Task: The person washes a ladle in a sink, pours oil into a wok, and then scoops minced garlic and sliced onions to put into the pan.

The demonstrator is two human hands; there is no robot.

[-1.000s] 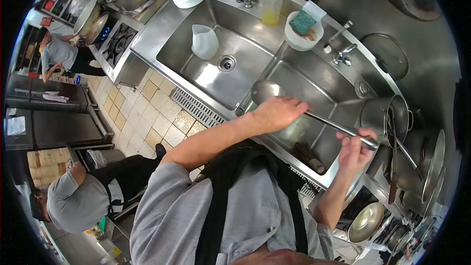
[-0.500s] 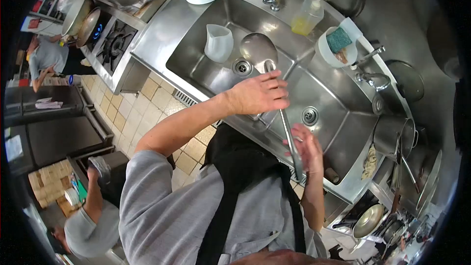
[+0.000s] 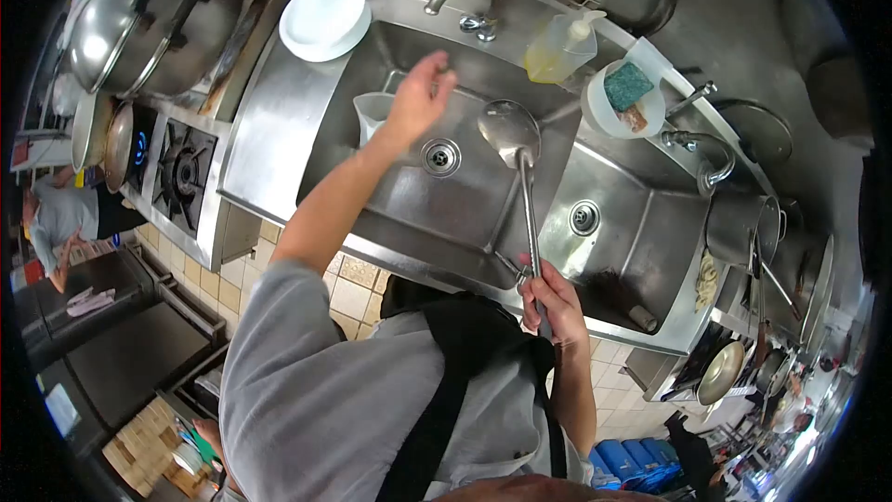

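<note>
My right hand (image 3: 555, 299) is closed around the handle end of a long metal ladle (image 3: 509, 125), near the sink's front edge. The ladle's round bowl is over the double sink (image 3: 400, 232), by the divider between its two basins. My left hand (image 3: 420, 98) is raised over the left basin, holding nothing, its fingers loosely apart and slightly blurred. Below the curved faucet (image 3: 469, 0), that hand partly covers a white plastic pitcher (image 3: 370, 112) in the basin.
White plates (image 3: 323, 19) are stacked at the left. A soap bottle (image 3: 560, 48) and a white container with a green sponge (image 3: 629, 85) sit on the back ledge. A second faucet (image 3: 706, 158) is at the right. A stove (image 3: 181, 172) with a lit burner stands left.
My left hand has left the ladle and moved up and left toward the faucet. My right hand, open beside the handle before, now grips it. The view has shifted.
</note>
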